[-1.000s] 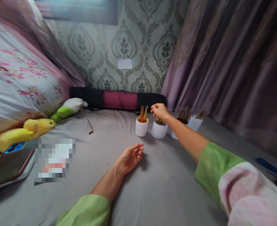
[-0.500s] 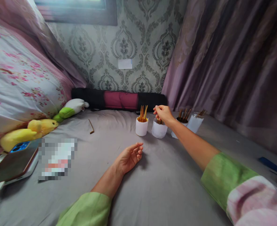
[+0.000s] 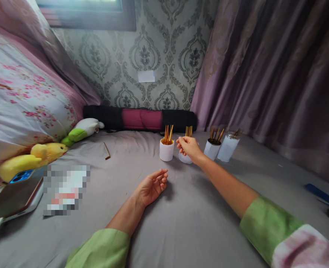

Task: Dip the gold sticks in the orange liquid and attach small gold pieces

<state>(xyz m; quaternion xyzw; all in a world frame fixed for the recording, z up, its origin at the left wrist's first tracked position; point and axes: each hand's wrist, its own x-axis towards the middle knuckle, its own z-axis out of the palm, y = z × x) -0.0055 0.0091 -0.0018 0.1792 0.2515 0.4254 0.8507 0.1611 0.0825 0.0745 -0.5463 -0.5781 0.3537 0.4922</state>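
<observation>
My right hand [image 3: 189,148] hovers in front of the second white cup [image 3: 184,158], fingers curled loosely, with nothing visible between them. Thin brown sticks [image 3: 188,131] stand up out of that cup behind the hand. To its left is another white cup [image 3: 166,149] holding orange and brown sticks. To the right stand a third white cup [image 3: 211,148] with sticks and a clear jar [image 3: 227,147]. My left hand [image 3: 151,186] lies palm up on the grey sheet [image 3: 181,223], fingers loosely apart, holding nothing.
A single bent brown stick [image 3: 106,150] lies on the sheet at the left. Yellow [image 3: 30,160] and green-white [image 3: 82,130] plush toys, a phone [image 3: 13,193] and a floral pillow [image 3: 19,96] fill the left side. A black and maroon bolster [image 3: 139,118] lines the wall. Curtains hang at right.
My right hand has drawn back from above the second cup toward me and lowered; the sticks in that cup now stand free behind it. The left hand has stayed put.
</observation>
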